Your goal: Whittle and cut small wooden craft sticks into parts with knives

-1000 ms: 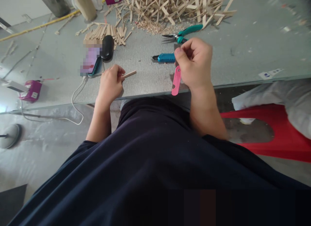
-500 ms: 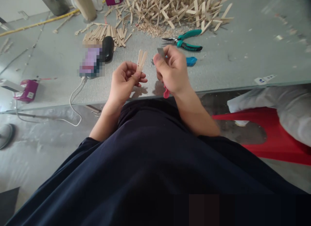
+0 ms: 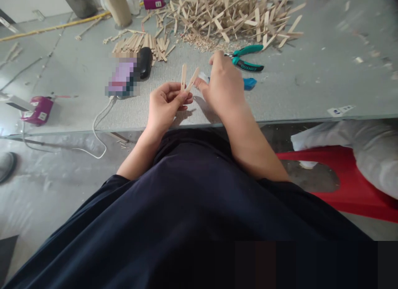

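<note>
My left hand (image 3: 166, 104) pinches two wooden craft sticks (image 3: 190, 81) between thumb and fingers; they stand up and fan apart into a V. Close by on the right, my right hand (image 3: 222, 83) is low over the table, palm down, its thumb and forefinger spread apart. A pale, shiny flat piece (image 3: 203, 76) shows beside the right thumb; the space under the palm is hidden. Just beyond that hand lie pliers (image 3: 247, 59) with green and black handles, partly covered by the fingers. A blue object (image 3: 249, 83) shows at the hand's right side.
A big heap of craft sticks (image 3: 230, 15) lies at the back, with a smaller pile (image 3: 144, 44) to its left. A phone (image 3: 122, 75) on a white cable and a black case (image 3: 145, 63) are on the left. A red stool (image 3: 351, 177) stands at right beside someone's grey-clothed leg.
My right hand has turned palm down and opened; the pink-ended bladed tool it held no longer shows in it. The two sticks in my left hand have spread wider apart.
</note>
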Action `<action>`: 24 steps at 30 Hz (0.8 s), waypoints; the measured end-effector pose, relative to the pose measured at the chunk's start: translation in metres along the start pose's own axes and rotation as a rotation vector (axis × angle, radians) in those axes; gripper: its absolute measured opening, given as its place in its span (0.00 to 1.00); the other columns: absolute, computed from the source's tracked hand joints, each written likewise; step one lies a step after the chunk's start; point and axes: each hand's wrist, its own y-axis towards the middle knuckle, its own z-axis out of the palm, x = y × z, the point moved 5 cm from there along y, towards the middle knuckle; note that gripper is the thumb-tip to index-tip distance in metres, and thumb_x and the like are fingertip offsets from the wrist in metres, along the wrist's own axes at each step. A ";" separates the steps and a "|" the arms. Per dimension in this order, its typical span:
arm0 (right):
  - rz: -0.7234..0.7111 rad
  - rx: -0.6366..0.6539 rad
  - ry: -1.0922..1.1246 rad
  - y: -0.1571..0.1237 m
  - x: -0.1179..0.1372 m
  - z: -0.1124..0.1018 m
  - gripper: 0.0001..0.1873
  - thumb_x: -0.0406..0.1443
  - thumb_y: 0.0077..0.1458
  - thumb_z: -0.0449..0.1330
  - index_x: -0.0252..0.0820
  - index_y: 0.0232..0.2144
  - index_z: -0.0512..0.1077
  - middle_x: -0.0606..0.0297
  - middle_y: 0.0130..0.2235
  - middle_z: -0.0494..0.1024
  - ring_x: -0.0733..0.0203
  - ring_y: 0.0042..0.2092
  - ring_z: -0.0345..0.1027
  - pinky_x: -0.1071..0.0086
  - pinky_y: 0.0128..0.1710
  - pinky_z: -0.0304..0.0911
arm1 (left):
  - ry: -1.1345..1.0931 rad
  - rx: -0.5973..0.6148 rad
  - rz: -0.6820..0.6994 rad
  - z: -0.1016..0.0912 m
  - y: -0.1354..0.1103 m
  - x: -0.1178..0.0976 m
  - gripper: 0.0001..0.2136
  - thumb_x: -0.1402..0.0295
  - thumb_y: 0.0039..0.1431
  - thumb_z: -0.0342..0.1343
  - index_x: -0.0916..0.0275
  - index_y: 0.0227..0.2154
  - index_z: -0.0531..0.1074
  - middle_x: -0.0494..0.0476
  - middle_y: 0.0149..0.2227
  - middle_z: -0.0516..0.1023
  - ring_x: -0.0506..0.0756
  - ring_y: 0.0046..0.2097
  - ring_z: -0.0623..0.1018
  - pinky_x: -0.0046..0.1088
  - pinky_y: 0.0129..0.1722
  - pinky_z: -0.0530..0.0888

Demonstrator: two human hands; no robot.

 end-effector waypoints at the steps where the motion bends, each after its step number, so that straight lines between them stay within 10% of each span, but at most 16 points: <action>1: -0.028 -0.038 0.018 0.001 0.004 -0.004 0.17 0.36 0.60 0.71 0.48 0.44 0.67 0.51 0.52 0.75 0.43 0.52 0.69 0.42 0.58 0.63 | -0.010 -0.012 0.003 0.000 0.000 -0.001 0.04 0.72 0.68 0.61 0.59 0.43 0.75 0.53 0.38 0.88 0.50 0.39 0.88 0.24 0.36 0.83; 4: -0.125 -0.119 0.166 -0.008 0.012 -0.014 0.07 0.37 0.70 0.60 0.49 0.37 0.67 0.56 0.48 0.75 0.50 0.52 0.69 0.49 0.59 0.64 | -0.050 -0.050 -0.007 0.000 -0.001 -0.003 0.03 0.73 0.68 0.61 0.59 0.41 0.75 0.52 0.36 0.88 0.49 0.37 0.88 0.23 0.35 0.82; 9: -0.110 0.091 0.728 -0.040 0.022 0.010 0.20 0.54 0.65 0.65 0.48 0.31 0.70 0.68 0.31 0.74 0.58 0.36 0.72 0.60 0.40 0.71 | -0.028 -0.064 0.018 0.001 -0.003 -0.006 0.06 0.73 0.67 0.63 0.58 0.35 0.72 0.48 0.30 0.85 0.48 0.33 0.86 0.23 0.34 0.82; 15: -0.062 -0.035 0.971 -0.039 0.014 0.008 0.23 0.61 0.66 0.60 0.51 0.35 0.68 0.71 0.29 0.78 0.63 0.27 0.69 0.65 0.29 0.66 | -0.074 -0.038 0.045 0.000 -0.004 -0.005 0.07 0.77 0.65 0.63 0.59 0.32 0.74 0.47 0.29 0.85 0.45 0.28 0.83 0.19 0.28 0.79; 24: -0.131 0.261 1.099 -0.041 0.010 -0.005 0.28 0.61 0.61 0.68 0.42 0.30 0.77 0.73 0.20 0.69 0.73 0.17 0.53 0.75 0.15 0.49 | -0.172 -0.004 0.152 0.001 -0.003 -0.011 0.12 0.85 0.59 0.60 0.62 0.27 0.79 0.45 0.23 0.82 0.42 0.21 0.75 0.16 0.25 0.74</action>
